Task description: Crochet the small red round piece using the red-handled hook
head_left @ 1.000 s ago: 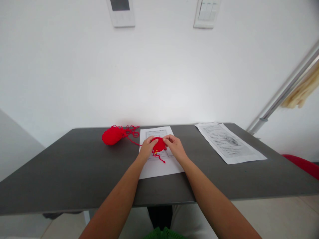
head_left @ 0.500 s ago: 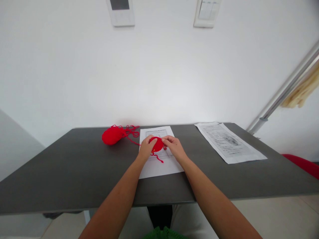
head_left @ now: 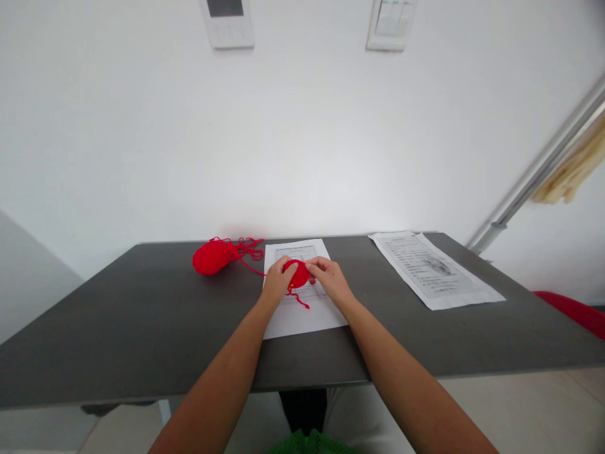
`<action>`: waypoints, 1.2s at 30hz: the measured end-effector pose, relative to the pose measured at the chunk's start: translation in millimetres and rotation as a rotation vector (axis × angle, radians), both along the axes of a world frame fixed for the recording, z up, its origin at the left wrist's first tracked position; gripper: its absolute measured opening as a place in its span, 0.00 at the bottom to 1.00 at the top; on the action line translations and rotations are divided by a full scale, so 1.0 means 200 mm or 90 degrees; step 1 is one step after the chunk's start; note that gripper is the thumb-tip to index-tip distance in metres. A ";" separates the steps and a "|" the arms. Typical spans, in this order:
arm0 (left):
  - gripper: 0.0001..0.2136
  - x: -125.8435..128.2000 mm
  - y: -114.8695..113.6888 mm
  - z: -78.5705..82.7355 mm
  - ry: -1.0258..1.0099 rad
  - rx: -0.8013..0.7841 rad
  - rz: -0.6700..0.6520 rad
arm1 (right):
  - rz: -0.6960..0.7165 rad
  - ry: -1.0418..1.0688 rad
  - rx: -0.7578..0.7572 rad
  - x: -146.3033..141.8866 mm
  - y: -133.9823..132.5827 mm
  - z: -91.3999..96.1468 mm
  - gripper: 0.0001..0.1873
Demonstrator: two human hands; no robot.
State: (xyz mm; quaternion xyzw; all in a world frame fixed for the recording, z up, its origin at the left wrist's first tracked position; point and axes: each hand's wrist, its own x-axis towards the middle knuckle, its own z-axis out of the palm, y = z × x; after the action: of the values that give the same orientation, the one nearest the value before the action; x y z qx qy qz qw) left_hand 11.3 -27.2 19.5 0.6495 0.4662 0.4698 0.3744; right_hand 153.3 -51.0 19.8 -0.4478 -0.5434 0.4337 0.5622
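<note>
Over a printed sheet, my left hand grips the left side of a round red crocheted piece, its thumb lying on top. My right hand pinches the piece's right edge between thumb and fingers. Just under those fingertips a small dark red thing shows; its kind is too small to make out. A loose yarn tail hangs below the piece, beside a tiny yellow spot. From the left hand a strand runs to the ball of red yarn at the back left, which has loose loops beside it.
The printed sheet lies on the dark grey table under my hands. More printed pages lie at the right. A white wall rises behind the table. Near the right edge are a metal pole and a red curved object.
Hardly anything differs. The whole view has shifted very slightly, and both hands keep their hold on the crocheted piece.
</note>
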 end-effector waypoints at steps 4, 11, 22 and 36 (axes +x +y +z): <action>0.08 0.00 0.00 0.00 0.002 0.004 -0.005 | -0.003 -0.008 -0.002 0.00 0.01 -0.01 0.10; 0.08 0.00 0.00 0.01 0.013 0.011 -0.005 | -0.006 -0.031 -0.013 0.00 0.00 0.00 0.11; 0.08 0.00 -0.02 0.02 0.025 0.020 -0.009 | -0.009 -0.040 -0.007 0.00 0.01 -0.01 0.11; 0.08 0.00 -0.01 0.01 0.017 0.017 -0.024 | -0.009 -0.041 0.000 0.00 0.01 -0.02 0.11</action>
State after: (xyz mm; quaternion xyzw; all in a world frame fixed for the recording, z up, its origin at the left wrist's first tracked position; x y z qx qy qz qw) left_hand 11.7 -29.1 21.7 0.6689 0.4528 0.4603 0.3684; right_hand 154.2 -49.7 16.6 -0.4653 -0.5578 0.4153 0.5476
